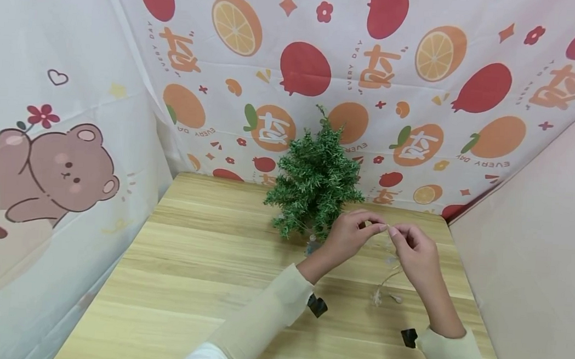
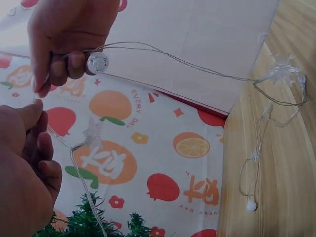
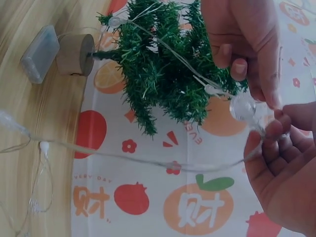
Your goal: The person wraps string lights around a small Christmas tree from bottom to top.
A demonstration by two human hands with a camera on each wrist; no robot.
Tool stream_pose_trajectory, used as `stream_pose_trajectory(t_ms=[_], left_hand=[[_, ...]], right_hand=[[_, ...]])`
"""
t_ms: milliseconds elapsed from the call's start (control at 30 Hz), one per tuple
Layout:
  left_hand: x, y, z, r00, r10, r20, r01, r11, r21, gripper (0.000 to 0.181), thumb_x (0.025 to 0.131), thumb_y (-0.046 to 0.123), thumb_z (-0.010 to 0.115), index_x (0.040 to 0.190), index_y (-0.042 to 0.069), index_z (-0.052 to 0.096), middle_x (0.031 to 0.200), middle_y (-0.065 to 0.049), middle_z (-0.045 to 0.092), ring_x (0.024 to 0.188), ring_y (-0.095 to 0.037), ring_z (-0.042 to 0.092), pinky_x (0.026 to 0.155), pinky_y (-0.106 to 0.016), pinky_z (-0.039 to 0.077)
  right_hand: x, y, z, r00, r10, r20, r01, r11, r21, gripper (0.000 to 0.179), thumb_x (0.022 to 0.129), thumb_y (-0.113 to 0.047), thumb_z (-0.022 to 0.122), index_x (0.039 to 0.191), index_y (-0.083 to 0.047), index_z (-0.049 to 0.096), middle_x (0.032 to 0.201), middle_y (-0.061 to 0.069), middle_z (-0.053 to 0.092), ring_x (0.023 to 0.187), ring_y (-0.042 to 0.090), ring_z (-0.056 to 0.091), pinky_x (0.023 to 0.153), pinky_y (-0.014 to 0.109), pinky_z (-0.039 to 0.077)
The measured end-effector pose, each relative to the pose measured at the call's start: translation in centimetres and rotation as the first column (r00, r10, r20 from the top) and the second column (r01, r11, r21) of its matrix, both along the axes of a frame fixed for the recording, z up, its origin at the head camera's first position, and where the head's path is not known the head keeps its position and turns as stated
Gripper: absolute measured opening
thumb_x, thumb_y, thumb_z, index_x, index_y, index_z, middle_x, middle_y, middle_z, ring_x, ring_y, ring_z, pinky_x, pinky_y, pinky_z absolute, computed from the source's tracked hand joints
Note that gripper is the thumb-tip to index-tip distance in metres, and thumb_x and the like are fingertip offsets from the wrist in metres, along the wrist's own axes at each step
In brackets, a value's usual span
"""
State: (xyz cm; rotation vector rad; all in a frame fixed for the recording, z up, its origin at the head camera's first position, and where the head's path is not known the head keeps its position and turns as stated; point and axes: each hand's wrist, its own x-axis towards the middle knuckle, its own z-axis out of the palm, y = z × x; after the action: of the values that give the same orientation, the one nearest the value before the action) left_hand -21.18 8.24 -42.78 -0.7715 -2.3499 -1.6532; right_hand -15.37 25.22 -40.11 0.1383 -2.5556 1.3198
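A string of fairy lights [image 3: 163,163], thin clear wire with small bulbs and star-shaped pieces, runs between both hands. My left hand [image 1: 348,235] pinches the wire between thumb and fingers, just right of a small green artificial Christmas tree [image 1: 317,176]. My right hand [image 1: 417,256] pinches the wire close by, the fingertips of both hands almost meeting. A round silvery bulb [image 2: 98,62] hangs beside the right hand's fingers. Part of the wire leads to the tree's branches [image 3: 163,74]; the rest trails down to the tabletop, where loose star lights [image 2: 284,69] lie.
The tree has a round wooden base [image 3: 75,55]. Next to it stands a clear battery box [image 3: 40,54]. A fruit-printed cloth [image 1: 304,70] hangs behind the wooden table [image 1: 187,283], a bear-printed cloth [image 1: 60,176] at left, and a pale panel [image 1: 536,227] at right.
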Motion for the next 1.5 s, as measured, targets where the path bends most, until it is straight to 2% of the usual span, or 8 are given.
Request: stream_pose_trajectory(t_ms=[167,400,833,1033,1167,1267,1367,1500], left_hand=[[-0.1,0.3,0.2,1.000,0.012,-0.007,-0.012,1.000,0.012,0.019,0.100,0.035,0.064,0.106,0.022,0.076,0.097,0.014,0.068,0.060,-0.008,0.048,0.055,-0.021,0.043],[-0.7,0.9,0.5,1.000,0.018,0.004,-0.018,0.997,0.075,0.021,0.100,0.035,0.063,0.107,0.020,0.075,0.099,0.009,0.068,0.066,-0.007,0.051,0.059,-0.020,0.046],[-1.8,1.5,0.9,0.999,0.036,0.033,-0.041,0.985,0.168,0.018,0.100,0.030,0.064,0.105,0.017,0.074,0.094,0.006,0.066,0.063,-0.010,0.048,0.057,-0.021,0.043],[-2.2,1.9,1.0,0.993,0.065,0.094,-0.082,0.978,0.192,0.016,0.099,0.029,0.066,0.103,0.016,0.075,0.091,0.008,0.068,0.063,-0.011,0.050,0.056,-0.022,0.044],[-2.3,2.1,1.2,0.989,0.099,0.115,-0.119,0.976,0.183,0.013,0.099,0.028,0.067,0.102,0.019,0.075,0.089,0.008,0.067,0.060,-0.011,0.047,0.055,-0.022,0.043],[-2.4,2.2,1.1,0.985,0.107,0.133,-0.130,0.975,0.182,0.014,0.099,0.029,0.067,0.102,0.018,0.076,0.089,0.008,0.068,0.062,-0.010,0.047,0.056,-0.022,0.043],[-2.5,2.3,1.1,0.981,0.116,0.158,-0.146,0.970,0.192,0.015,0.099,0.030,0.067,0.102,0.019,0.076,0.088,0.009,0.068,0.063,-0.009,0.048,0.057,-0.022,0.043],[-2.6,2.3,1.1,0.976,0.125,0.178,-0.159,0.968,0.192,0.015,0.098,0.030,0.067,0.102,0.018,0.076,0.086,0.008,0.067,0.063,-0.010,0.048,0.055,-0.022,0.042]], right_hand=[[0.8,0.8,-0.2,0.998,0.013,0.069,-0.014,1.000,0.012,0.028,0.103,-0.036,0.059,0.104,-0.009,0.068,0.078,0.010,0.059,0.066,0.016,0.054,0.056,0.027,0.046],[1.7,1.9,-0.6,0.996,0.025,0.088,-0.024,1.000,-0.013,0.028,0.104,-0.031,0.059,0.107,-0.005,0.068,0.086,0.012,0.065,0.072,0.015,0.064,0.063,0.027,0.057],[3.9,4.0,-1.3,0.990,-0.040,0.134,0.043,0.999,-0.024,0.028,0.101,-0.031,0.063,0.106,-0.005,0.070,0.075,0.000,0.062,0.065,0.017,0.059,0.056,0.026,0.049],[4.9,5.2,-1.2,0.997,-0.075,-0.017,0.073,0.993,-0.096,0.011,0.098,-0.013,0.067,0.097,-0.002,0.071,0.067,-0.002,0.060,0.058,0.011,0.052,0.051,0.027,0.041],[5.3,5.9,-1.0,0.982,-0.022,-0.188,-0.019,0.976,-0.216,0.006,0.094,0.008,0.063,0.091,0.006,0.068,0.067,-0.002,0.062,0.059,0.009,0.057,0.055,0.020,0.046],[5.3,6.5,-1.0,0.932,0.085,-0.353,-0.225,0.898,-0.378,0.012,0.091,0.022,0.053,0.089,0.016,0.064,0.070,0.004,0.065,0.063,0.011,0.063,0.063,0.017,0.053],[5.1,7.1,-0.9,0.845,0.188,-0.500,-0.465,0.720,-0.516,0.019,0.089,0.031,0.041,0.090,0.025,0.059,0.074,0.012,0.066,0.066,0.019,0.065,0.067,0.023,0.056],[5.1,7.7,-0.6,0.749,0.271,-0.604,-0.644,0.512,-0.569,0.026,0.090,0.033,0.030,0.091,0.030,0.055,0.079,0.020,0.064,0.071,0.027,0.064,0.072,0.031,0.057]])
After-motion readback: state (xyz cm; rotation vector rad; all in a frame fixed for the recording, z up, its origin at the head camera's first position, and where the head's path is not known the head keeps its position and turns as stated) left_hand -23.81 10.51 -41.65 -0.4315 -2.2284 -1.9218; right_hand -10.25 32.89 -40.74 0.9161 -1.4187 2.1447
